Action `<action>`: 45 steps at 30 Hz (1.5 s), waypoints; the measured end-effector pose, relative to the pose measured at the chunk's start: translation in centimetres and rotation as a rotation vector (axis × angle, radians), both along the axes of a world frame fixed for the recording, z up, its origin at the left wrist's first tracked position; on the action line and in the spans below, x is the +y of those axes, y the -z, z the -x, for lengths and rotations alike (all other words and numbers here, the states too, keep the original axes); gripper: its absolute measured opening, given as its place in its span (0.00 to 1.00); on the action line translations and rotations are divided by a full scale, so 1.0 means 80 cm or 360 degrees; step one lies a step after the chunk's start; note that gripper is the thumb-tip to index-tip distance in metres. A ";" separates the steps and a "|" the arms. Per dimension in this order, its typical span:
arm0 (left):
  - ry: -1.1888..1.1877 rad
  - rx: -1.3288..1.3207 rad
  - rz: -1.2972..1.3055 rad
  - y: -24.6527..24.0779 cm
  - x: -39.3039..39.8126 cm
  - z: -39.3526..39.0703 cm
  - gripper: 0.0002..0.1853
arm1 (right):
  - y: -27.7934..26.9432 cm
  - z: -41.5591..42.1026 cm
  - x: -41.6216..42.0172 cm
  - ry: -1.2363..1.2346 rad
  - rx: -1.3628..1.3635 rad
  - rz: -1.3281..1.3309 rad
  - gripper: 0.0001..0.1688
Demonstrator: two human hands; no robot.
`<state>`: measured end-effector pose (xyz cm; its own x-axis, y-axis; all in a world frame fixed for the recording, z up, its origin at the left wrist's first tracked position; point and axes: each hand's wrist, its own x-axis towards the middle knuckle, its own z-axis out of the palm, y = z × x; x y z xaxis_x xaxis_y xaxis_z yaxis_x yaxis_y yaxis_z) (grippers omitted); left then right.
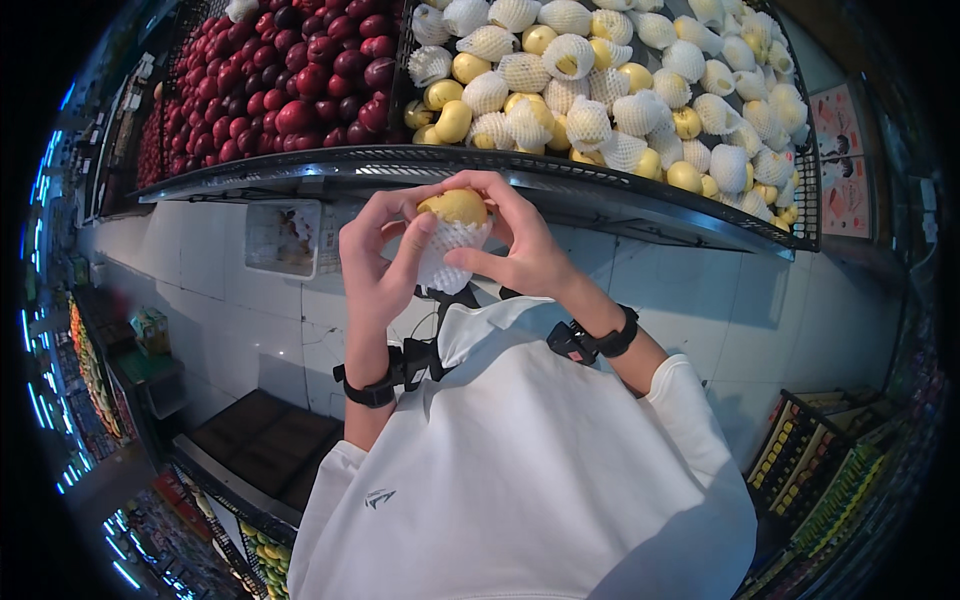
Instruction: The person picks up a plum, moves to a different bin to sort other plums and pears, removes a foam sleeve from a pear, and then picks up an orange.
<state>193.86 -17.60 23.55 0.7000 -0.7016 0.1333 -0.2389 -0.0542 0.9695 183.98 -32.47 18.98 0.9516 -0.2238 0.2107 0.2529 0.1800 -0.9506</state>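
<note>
Between my two hands is a yellow round fruit [454, 205], perhaps a pear, partly covered by a white foam net sleeve [448, 253]. Its bare top shows above the net. My left hand [386, 247] grips it from the left, with the thumb at the edge of the sleeve. On the other side, my right hand [517, 240] curls its fingers over the top and presses its thumb on the net. Both hands are in front of my chest, just short of the black rim of the fruit display [480, 159].
Dark red plums [277, 82] fill the display's left section. Yellow fruits, many in foam nets [589, 124], fill the right one. A white plastic bin [281, 238] stands on the tiled floor below. Printed cartons [844, 161] are at the right; a dark stand [262, 442] is behind me, left.
</note>
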 end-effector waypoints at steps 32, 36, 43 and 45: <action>0.0105 0.0736 0.0498 0.069 0.084 -0.033 0.24 | -0.011 -0.048 0.045 0.0120 -0.0276 0.0962 0.12; 0.0216 0.0791 0.0567 0.076 0.078 -0.034 0.24 | -0.014 -0.042 0.042 0.0129 -0.0233 0.0809 0.10; 0.0583 0.1000 0.0722 0.098 0.058 -0.035 0.29 | -0.012 -0.018 0.038 0.0086 -0.0089 0.0509 0.07; 0.0736 0.1054 0.0740 0.104 0.053 -0.041 0.30 | -0.012 -0.014 0.036 0.0055 -0.0012 0.0355 0.07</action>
<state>197.12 -13.36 15.22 0.3982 -0.9059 0.1445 0.4695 0.3366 0.8163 185.13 -29.59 19.98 0.9423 -0.2035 0.2658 0.2625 -0.0433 -0.9640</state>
